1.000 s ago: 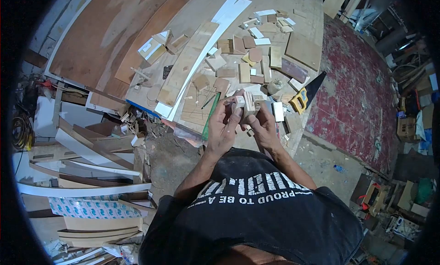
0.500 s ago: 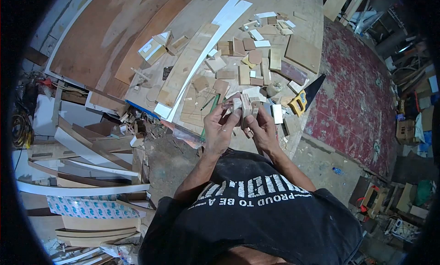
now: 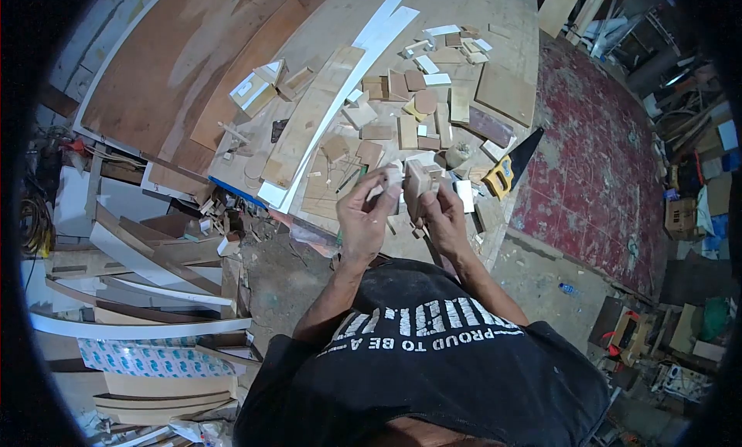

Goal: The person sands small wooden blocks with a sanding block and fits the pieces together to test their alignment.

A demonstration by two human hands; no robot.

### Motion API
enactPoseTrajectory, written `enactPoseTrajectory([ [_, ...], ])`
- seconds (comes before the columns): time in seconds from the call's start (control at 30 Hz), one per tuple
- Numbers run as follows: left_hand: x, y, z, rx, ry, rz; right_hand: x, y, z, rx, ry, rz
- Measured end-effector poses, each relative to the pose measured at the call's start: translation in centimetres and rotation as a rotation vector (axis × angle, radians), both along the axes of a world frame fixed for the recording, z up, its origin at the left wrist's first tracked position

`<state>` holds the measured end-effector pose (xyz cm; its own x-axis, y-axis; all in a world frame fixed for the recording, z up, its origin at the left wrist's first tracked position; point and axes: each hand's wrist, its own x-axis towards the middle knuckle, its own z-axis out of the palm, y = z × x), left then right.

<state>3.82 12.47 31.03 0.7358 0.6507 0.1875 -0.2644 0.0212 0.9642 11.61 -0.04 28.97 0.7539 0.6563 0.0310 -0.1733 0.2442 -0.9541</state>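
Note:
My left hand (image 3: 363, 216) pinches a small pale piece (image 3: 393, 178) between thumb and fingers; its exact kind is too small to make out. Beside it, my right hand (image 3: 446, 223) is closed round a small wooden block (image 3: 417, 185), which looks built of more than one layer. A narrow gap separates the two pieces. Both hands are over the near edge of the wooden work table (image 3: 313, 41). Just left of my left hand lies a green pencil-like stick (image 3: 362, 171), and a white-faced block (image 3: 464, 194) lies right of my right hand.
Several wood offcuts (image 3: 379, 132) are scattered over the table. A yellow-handled handsaw (image 3: 502, 176) lies at its right edge, blade pointing away. A long white strip (image 3: 332, 110) crosses the table. Curved boards (image 3: 147, 323) are stacked at left; red sheeting (image 3: 591, 153) covers the floor at right.
My left hand has drawn slightly left with the pale piece, opening a gap from the wooden block in my right hand. The view has shifted a little.

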Motion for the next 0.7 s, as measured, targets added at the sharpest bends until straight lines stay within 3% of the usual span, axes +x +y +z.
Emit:
enactPoseTrajectory([
  [0.03, 0.0, 0.0, 0.0, 0.000, 0.000, -0.003, -0.3, 0.0, 0.0, -0.033, -0.124, 0.041],
  [0.13, 0.0, 0.0, -0.1, -0.165, 0.018, -0.173, 0.1, 0.0, -0.1, -0.005, -0.035, 0.095],
  [0.3, 0.1, 0.1, -0.3, -0.125, 0.034, -0.109, -0.2, 0.4, -0.7, 0.017, 0.082, 0.047],
  [0.4, -0.3, 0.7, -1.1, 0.076, 0.027, -0.033, -0.4, 0.5, -0.9, 0.025, 0.145, 0.049],
  [0.47, -0.7, 0.6, -1.7, -0.118, 0.079, -0.125, -1.0, 0.2, -0.5, -0.098, -0.005, 0.055],
  [0.5, -0.8, 0.2, -1.4, -0.212, 0.089, -0.125, -1.2, 0.5, -0.8, -0.030, 0.014, 0.055],
  [0.57, -1.3, 0.6, -2.5, -0.224, 0.126, -0.148, -1.6, 0.3, -2.1, -0.027, -0.042, 0.065],
  [0.7, -2.6, 1.5, -4.2, -0.326, 0.183, -0.162, -3.0, -0.4, -2.8, -0.108, 0.102, -0.001],
])
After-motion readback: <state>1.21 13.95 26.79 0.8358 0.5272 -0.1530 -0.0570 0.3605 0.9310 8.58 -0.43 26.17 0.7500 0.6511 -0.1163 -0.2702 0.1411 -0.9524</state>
